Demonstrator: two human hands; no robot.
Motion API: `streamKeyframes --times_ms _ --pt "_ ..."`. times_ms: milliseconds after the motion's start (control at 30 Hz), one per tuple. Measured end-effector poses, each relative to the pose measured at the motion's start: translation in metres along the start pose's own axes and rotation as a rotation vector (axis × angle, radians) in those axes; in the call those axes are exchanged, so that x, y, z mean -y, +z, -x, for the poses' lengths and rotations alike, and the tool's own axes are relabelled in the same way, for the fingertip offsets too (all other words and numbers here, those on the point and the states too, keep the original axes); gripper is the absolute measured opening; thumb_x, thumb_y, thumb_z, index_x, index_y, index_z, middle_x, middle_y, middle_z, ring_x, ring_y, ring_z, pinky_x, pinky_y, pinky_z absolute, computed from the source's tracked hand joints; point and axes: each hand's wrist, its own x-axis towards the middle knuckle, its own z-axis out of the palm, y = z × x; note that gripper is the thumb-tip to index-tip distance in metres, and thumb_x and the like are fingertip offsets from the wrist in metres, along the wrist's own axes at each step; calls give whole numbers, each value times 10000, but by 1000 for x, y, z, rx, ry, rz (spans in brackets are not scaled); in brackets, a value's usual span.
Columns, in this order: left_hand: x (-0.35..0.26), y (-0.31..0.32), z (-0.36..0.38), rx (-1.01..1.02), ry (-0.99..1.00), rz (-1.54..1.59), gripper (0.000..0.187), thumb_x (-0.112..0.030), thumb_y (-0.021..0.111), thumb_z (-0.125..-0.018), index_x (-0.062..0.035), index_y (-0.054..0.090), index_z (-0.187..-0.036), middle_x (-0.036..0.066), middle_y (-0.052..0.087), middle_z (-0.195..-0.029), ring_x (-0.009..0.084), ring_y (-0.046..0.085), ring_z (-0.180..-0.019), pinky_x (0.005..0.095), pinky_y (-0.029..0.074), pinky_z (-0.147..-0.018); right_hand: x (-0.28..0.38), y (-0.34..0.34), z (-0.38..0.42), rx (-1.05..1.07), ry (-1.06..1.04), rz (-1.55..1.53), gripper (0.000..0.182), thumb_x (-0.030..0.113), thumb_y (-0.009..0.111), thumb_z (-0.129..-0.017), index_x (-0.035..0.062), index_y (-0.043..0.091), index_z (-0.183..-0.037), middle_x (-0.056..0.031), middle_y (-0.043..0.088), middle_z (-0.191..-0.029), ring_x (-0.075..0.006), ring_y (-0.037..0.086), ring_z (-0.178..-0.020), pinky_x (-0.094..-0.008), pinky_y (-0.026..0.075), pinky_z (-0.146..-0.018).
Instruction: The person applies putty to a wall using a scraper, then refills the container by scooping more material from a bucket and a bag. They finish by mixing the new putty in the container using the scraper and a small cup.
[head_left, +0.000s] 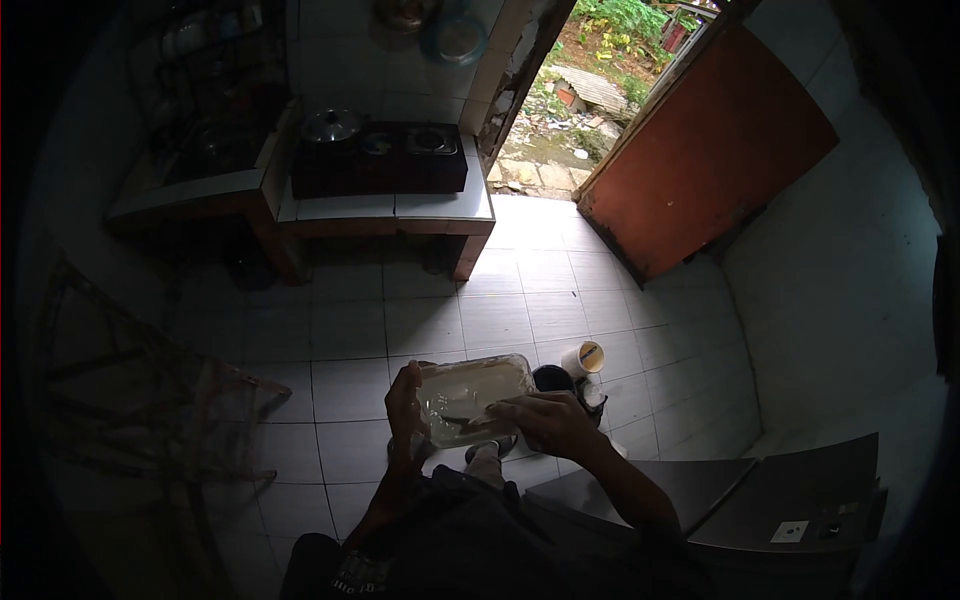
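In front of my body, my left hand [404, 405] grips the left side of a clear rectangular container [505, 372], tilted toward me. My right hand [545, 422] reaches over the container's right side with its fingers closed. A small pale piece with a dark thin end [462, 420] shows at my right fingertips, inside the container. It is too dim to tell what it is. Some whitish, wet-looking smears show on the container's bottom and rim.
Below stand a white tub [583, 358] and a dark bucket [552, 379]. A stove [380, 160] with a lidded pot [332, 126] sits on a tiled counter [440, 206]. An orange door [710, 150] stands open. A wooden rack [130, 370] is at left, a grey fridge [790, 490] at right.
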Motion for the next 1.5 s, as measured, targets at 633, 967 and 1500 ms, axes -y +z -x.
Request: streamKeyframes --times_ms 633,967,1500 --pt "-39 2 5 87 -263 -41 396 -354 454 -990 2 616 -927 45 610 -815 118 572 -766 272 456 -716 1 8 -1 116 3 -78 340 161 670 -775 129 596 -1105 -62 680 -988 -257 685 -836 -367 571 -701" --pt "-62 4 7 171 -374 -1 402 -388 478 -972 -13 624 -979 45 621 -854 119 585 -763 271 464 -707 -17 9 -56 168 192 -73 309 240 592 -883 92 557 -1152 -113 618 -1093 -296 596 -1020 -396 496 -833" --pt "-67 -63 -11 -7 -308 -120 458 -428 444 -977 -7 557 -1116 54 602 -991 122 593 -889 264 488 -784 -110 60 -26 -111 520 -632 256 142 555 -939 4 591 -1152 -105 679 -1005 -173 631 -922 -312 481 -851"
